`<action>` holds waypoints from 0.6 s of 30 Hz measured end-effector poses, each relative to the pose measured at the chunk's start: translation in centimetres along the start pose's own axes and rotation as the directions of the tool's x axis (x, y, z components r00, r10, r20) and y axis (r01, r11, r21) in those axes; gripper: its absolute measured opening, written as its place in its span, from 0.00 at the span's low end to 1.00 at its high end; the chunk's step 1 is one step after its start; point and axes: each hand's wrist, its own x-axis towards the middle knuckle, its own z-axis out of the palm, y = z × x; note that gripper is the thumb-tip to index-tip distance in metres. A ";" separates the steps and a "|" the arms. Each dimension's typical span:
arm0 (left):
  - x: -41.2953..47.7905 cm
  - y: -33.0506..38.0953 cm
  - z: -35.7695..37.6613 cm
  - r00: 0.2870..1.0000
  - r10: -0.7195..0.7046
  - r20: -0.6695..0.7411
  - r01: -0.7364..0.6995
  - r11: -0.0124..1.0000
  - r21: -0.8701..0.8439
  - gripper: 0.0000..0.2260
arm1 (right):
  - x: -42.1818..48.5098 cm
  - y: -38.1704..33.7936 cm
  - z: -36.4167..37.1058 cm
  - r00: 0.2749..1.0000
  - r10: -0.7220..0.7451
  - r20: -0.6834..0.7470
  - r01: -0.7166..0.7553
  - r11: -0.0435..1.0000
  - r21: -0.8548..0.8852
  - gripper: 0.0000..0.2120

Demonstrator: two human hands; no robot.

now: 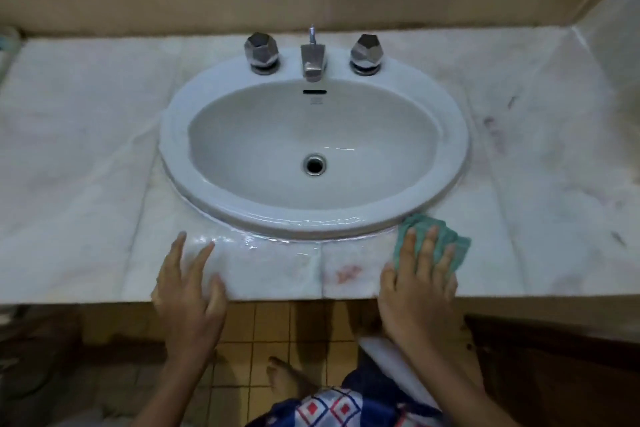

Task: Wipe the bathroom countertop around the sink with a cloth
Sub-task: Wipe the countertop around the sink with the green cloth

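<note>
On the near right of the pale marble table (86, 156), I see the right hand (415, 291) pressing a green cloth (437, 237) flat against the stone, its fingers (427, 250) spread apart over the fabric rather than closed around it. The cloth touches the near right rim of the oval white sink (194, 180), which sits in the middle of the table. Left of it, the left hand (188, 291) rests at the table's near edge, fingers apart and holding nothing. Between the hands the stone shines wet, with a reddish stain (346, 272) near the right hand. At the far side of the sink stand a metal faucet (313, 62) and two faceted knobs (261, 52).
</note>
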 end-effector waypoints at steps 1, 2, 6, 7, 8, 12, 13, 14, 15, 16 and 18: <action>0.7 -2.3 -1.3 0.994 -0.095 -0.059 0.095 0.995 -0.008 0.24 | -1.6 -2.4 0.9 1.000 -0.019 0.022 0.019 1.000 0.011 0.33; 1.7 -4.7 -2.5 0.981 -0.163 -0.109 0.162 0.987 -0.017 0.24 | -3.0 -4.6 1.7 0.998 -0.052 0.040 0.051 0.998 0.022 0.34; 7.2 -14.5 -7.1 0.924 -0.320 -0.211 0.341 0.937 0.073 0.24 | -7.2 -12.3 5.0 0.957 -0.275 0.090 0.275 0.961 0.007 0.34; 8.7 -16.5 -7.8 0.911 -0.365 -0.194 0.388 0.916 0.102 0.24 | -7.7 -14.0 5.6 0.935 -0.340 0.099 0.343 0.939 -0.011 0.33; 10.0 -18.1 -8.3 0.902 -0.396 -0.170 0.420 0.897 0.137 0.24 | -7.9 -15.6 6.2 0.906 -0.410 0.109 0.415 0.909 -0.028 0.32; 12.0 -21.0 -8.2 0.899 -0.418 -0.132 0.438 0.859 0.265 0.23 | -5.9 -21.0 7.6 0.734 -0.646 0.212 0.668 0.743 -0.049 0.29; 11.9 -21.1 -8.0 0.897 -0.420 -0.137 0.442 0.858 0.264 0.23 | -5.0 -22.3 7.6 0.704 -0.674 0.224 0.699 0.714 -0.048 0.29; 11.9 -21.0 -8.0 0.895 -0.423 -0.142 0.446 0.857 0.256 0.23 | -4.1 -23.7 7.6 0.682 -0.694 0.231 0.721 0.690 -0.059 0.28; 11.9 -21.0 -7.9 0.891 -0.430 -0.148 0.454 0.856 0.246 0.23 | -3.3 -25.2 7.7 0.667 -0.706 0.238 0.736 0.673 -0.070 0.28; 11.9 -21.1 -7.9 0.887 -0.436 -0.153 0.461 0.856 0.236 0.23 | -2.6 -26.9 7.8 0.657 -0.715 0.238 0.747 0.661 -0.075 0.28; 11.9 -21.2 -7.8 0.885 -0.433 -0.171 0.463 0.858 0.223 0.23 | -1.2 -30.6 8.3 0.648 -0.730 0.216 0.757 0.649 -0.078 0.28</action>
